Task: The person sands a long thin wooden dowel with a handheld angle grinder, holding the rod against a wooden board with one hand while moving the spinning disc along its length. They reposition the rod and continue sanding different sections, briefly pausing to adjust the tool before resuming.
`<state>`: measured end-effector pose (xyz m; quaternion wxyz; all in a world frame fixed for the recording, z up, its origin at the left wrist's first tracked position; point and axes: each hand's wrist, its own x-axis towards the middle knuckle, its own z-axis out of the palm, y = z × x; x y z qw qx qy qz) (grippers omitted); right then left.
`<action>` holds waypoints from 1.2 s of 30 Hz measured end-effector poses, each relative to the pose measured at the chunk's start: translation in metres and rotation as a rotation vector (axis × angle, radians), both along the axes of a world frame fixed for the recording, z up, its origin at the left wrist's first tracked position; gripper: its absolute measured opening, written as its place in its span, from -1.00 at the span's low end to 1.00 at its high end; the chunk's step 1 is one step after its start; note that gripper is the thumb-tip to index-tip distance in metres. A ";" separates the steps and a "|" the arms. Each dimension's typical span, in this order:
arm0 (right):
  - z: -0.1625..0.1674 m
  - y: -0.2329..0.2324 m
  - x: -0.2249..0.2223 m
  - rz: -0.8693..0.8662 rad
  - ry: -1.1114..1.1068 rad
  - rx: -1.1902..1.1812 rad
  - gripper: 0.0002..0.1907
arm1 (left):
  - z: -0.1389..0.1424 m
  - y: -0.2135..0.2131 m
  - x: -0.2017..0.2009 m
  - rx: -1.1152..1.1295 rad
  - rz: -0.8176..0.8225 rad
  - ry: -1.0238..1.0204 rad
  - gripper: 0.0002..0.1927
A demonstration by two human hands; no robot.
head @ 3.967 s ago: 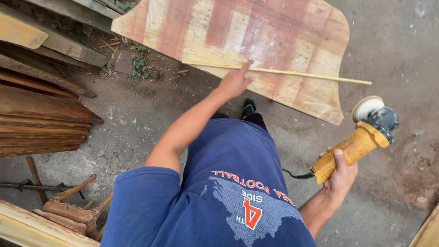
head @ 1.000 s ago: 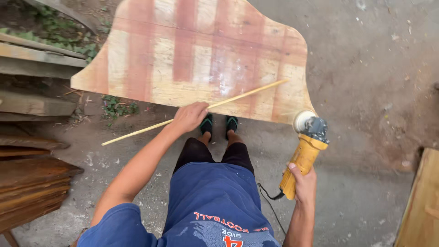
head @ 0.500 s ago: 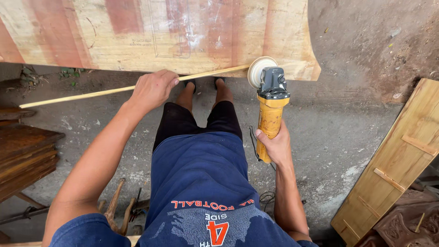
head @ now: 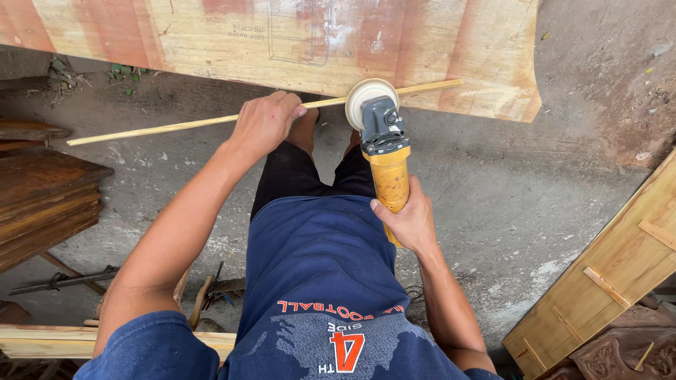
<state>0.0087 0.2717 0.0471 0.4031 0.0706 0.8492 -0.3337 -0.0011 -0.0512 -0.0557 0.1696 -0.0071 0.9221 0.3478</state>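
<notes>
while the left hand (head: 264, 123) clenches the long thin pale wooden stick (head: 176, 125) just beside the spinning-type pad of the yellow angle grinder (head: 384, 151) — gripped by the right hand (head: 408, 222) — a slip could catch fingers, or the stick could kick along the striped plywood panel (head: 422, 42) at the far side.

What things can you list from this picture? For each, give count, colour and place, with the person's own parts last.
Plywood board: one, pale yellow with reddish stripes, top.
Thin wooden stick: one, pale yellow, lying along the board's lower edge.
Angle grinder: one, yellow body, grey head, white disc, centre.
Stacked planks: several, dark brown, left.
Wooden panel: one, light yellow, lower right.
Carved wood piece: one, brown, bottom right corner.
Ground: grey, dusty.
Left hand: grips the stick.
Right hand: grips the grinder's body.
</notes>
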 end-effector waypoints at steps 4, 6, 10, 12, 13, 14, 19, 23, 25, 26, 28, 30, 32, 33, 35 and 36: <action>-0.001 -0.018 0.006 0.022 -0.009 -0.033 -0.33 | 0.004 0.003 -0.002 0.010 -0.011 0.026 -0.74; -0.003 -0.017 0.008 0.017 -0.010 -0.044 -0.32 | 0.007 0.004 -0.002 0.002 -0.017 0.019 -0.74; -0.008 -0.005 0.012 -0.015 0.070 -0.050 -0.33 | 0.011 0.003 -0.004 -0.021 -0.016 -0.015 -0.74; -0.008 0.009 0.008 -0.071 0.082 -0.013 -0.37 | 0.013 0.005 -0.005 -0.014 -0.018 0.001 -0.76; -0.007 0.014 0.007 -0.119 0.072 0.017 -0.39 | 0.014 0.003 -0.007 -0.017 -0.023 0.037 -0.78; -0.007 0.017 0.004 -0.163 0.071 0.035 -0.41 | 0.016 0.001 -0.009 -0.026 -0.020 0.039 -0.77; -0.004 0.012 -0.005 -0.208 0.062 0.046 -0.45 | 0.029 -0.002 -0.015 -0.034 -0.018 0.075 -0.78; -0.007 -0.011 0.007 -0.109 0.047 0.012 -0.39 | 0.032 0.000 -0.017 -0.049 -0.019 0.056 -0.77; -0.011 -0.016 0.013 -0.081 0.033 -0.026 -0.34 | 0.032 0.002 -0.017 -0.005 -0.026 0.104 -0.80; -0.013 -0.015 0.014 -0.072 0.055 -0.072 -0.32 | 0.028 0.003 -0.015 -0.014 -0.033 0.097 -0.80; -0.016 -0.006 0.013 -0.047 0.076 -0.038 -0.32 | 0.025 0.005 -0.014 -0.029 -0.033 0.067 -0.80; -0.013 0.013 0.006 -0.098 0.072 0.002 -0.35 | 0.022 0.008 -0.011 -0.030 -0.035 0.037 -0.79; -0.011 0.023 0.001 -0.144 0.098 0.011 -0.38 | 0.022 0.007 -0.010 -0.037 -0.028 0.033 -0.78; -0.009 0.030 -0.005 -0.168 0.121 0.017 -0.39 | 0.021 0.007 -0.011 -0.037 -0.033 0.041 -0.78; -0.007 0.036 -0.009 -0.211 0.132 0.022 -0.42 | 0.019 0.006 -0.010 -0.041 -0.043 0.048 -0.77; -0.006 0.037 -0.011 -0.232 0.123 0.024 -0.42 | 0.017 0.005 -0.009 -0.044 -0.043 0.043 -0.76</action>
